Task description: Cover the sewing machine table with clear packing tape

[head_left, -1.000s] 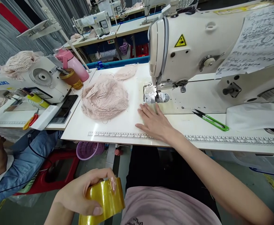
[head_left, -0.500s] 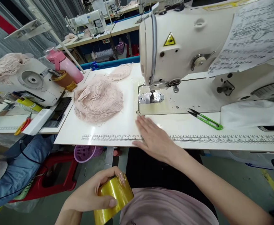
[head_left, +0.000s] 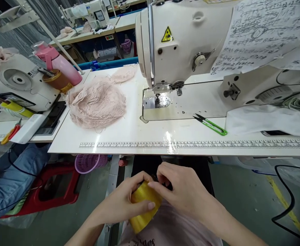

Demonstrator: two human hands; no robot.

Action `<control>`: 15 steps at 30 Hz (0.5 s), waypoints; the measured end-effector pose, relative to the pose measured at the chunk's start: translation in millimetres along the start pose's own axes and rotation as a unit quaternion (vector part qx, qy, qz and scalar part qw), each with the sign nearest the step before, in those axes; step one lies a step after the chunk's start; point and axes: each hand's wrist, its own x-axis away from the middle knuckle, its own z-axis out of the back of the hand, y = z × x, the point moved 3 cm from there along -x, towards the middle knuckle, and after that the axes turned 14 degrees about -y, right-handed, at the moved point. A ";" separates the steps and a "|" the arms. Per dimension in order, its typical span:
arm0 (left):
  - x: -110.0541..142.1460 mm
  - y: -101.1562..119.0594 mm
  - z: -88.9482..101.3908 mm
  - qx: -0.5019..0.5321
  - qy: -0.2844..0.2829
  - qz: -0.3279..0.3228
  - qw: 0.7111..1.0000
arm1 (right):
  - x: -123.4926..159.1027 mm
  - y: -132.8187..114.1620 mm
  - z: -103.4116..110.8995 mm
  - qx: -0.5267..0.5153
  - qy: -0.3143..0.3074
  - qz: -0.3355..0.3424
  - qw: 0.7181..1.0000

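Observation:
A roll of shiny yellow tape [head_left: 146, 208] is held over my lap, below the table's front edge. My left hand [head_left: 129, 198] is wrapped round it, thumb across the near side. At the roll's upper right edge, my right hand [head_left: 175, 181] has curled fingers, and its thumb tip presses on the rim. What lies between those fingers is hidden. Beyond both hands stands a white sewing machine [head_left: 183, 44] with its needle plate [head_left: 156, 101]. Green-handled thread snips [head_left: 210, 124] lie in front of its bed. Left of the machine is a heap of pale pink lace fabric [head_left: 97, 104].
A printed ruler [head_left: 139, 145] runs along the table's front edge. White cloth [head_left: 265, 119] lies at right, partly over a dark phone-like object. A purple basket [head_left: 88, 163] sits below the table. Another person's jeans-clad leg [head_left: 21, 174] and a red stool [head_left: 57, 188] are at left.
My right hand has left the tabletop and come down to the yellow tape roll, fingers curling in. My left hand has shifted slightly up and right with the roll. The view has moved a little.

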 end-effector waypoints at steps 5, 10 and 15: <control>-15.7 -2.7 -11.2 -0.018 0.041 -0.011 0.999 | 6.4 11.3 -0.7 -0.002 0.000 0.039 0.999; -23.9 -7.7 -16.4 0.000 0.060 -0.023 0.998 | 10.4 13.1 3.4 0.036 0.046 0.099 0.993; -25.9 -12.9 -17.0 0.004 0.065 -0.022 0.998 | 14.5 11.3 4.0 0.128 0.103 0.151 0.975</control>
